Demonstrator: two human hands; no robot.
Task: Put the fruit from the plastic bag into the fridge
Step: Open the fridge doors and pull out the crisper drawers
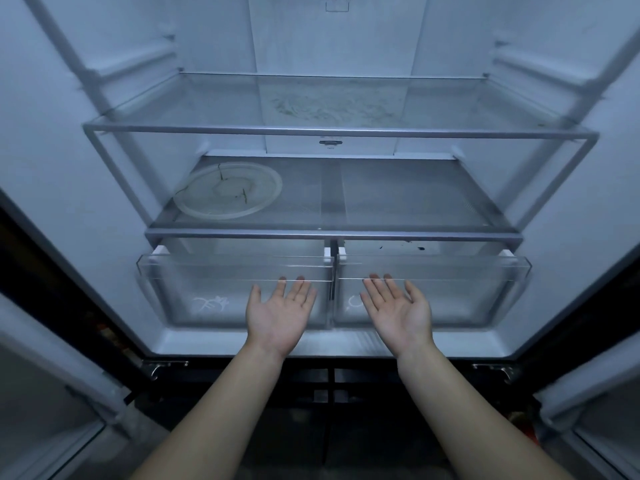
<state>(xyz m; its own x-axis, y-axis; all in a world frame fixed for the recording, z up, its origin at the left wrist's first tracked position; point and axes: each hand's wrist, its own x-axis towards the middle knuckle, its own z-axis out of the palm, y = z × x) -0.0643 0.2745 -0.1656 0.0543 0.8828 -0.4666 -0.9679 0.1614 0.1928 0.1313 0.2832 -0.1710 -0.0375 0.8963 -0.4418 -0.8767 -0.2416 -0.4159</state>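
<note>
Fridge (52, 168) stands open, plate (228, 190) at 10 o'clock. At 6, left hand (278, 318) and right hand (398, 313) hover empty, palms up, fingers straight.

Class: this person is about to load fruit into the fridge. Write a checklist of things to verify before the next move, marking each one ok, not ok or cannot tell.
1. Fridge open: ok, the whole inside is in view.
2. Left hand free: ok, palm up, fingers straight, nothing in its grip.
3. Right hand free: ok, likewise.
4. Fruit and bag within reach: cannot tell, neither is in view.
5. Left drawer and right drawer pulled out: not ok, both look pushed in.
6. Room on the lower shelf: ok, it holds only a plate at its left.
</note>
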